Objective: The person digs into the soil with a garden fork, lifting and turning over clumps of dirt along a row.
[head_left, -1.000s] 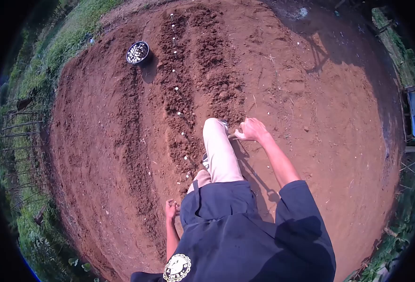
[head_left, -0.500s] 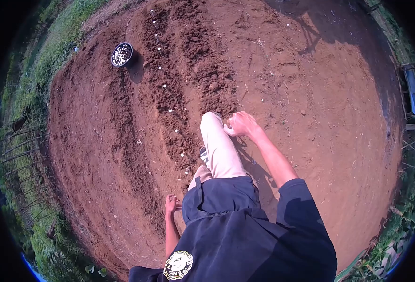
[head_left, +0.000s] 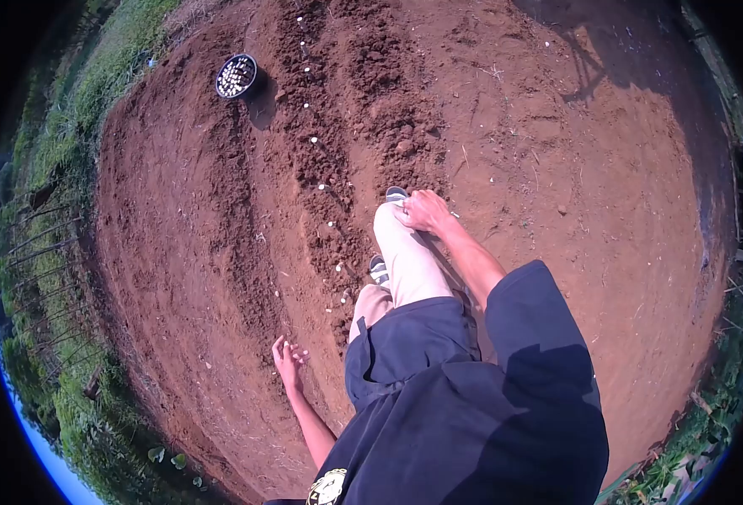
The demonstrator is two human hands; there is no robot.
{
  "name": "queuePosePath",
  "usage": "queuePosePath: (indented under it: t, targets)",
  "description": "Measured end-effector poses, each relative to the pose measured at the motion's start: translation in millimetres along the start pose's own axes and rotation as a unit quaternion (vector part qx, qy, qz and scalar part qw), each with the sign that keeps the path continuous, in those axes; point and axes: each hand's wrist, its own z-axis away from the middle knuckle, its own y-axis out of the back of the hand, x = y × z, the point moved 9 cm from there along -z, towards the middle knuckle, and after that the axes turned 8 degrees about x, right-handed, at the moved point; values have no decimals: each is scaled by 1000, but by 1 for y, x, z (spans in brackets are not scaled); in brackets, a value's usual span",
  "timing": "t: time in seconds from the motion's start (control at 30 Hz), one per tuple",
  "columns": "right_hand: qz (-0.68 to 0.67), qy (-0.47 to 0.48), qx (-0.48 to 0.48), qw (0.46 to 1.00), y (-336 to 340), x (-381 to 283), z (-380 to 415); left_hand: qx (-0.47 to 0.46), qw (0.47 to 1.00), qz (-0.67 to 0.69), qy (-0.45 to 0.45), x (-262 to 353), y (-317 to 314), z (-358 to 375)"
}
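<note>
— Hands? — Left hand (head_left: 288, 360), lower centre, lies open with small pale seeds (head_left: 297, 353) on its palm; right hand (head_left: 426, 210) rests loosely curled on the beige-trousered knee (head_left: 392, 223), gripping nothing.
— Surroundings? — Round black seed-filled tub (head_left: 237, 76) upper left, beside the seeded red-soil furrow (head_left: 325, 185).

The round emblem (head_left: 327, 488) on the dark shirt (head_left: 472, 421) carries lettering too small to read.

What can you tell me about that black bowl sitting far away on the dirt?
The black bowl is round and dark-walled, full of small pale pieces, maybe seeds or cloves; too small to tell. It sits upright on red soil beside the furrow dotted with the same pale bits, near the grass edge. It casts a shadow, and neither hand touches it.
</note>
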Motion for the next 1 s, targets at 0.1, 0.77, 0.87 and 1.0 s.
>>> queuePosePath:
  t: [0.1, 0.77, 0.87, 1.0]
  targets:
    - [2, 17, 20, 1000, 2, -2, 5, 67, 997, -24, 28, -64, 73, 5]
    - [-78, -71, 108, 989, -76, -54, 221, -25, 976, -171, 136, -202, 128, 32]
    - [-109, -127, 33, 985, -131, -46, 276, -29, 982, -178, 56, -167, 130, 2]
    - [-108, -218, -74, 967, -207, -17, 358, -44, 985, -166, -12, -127, 123, -2]
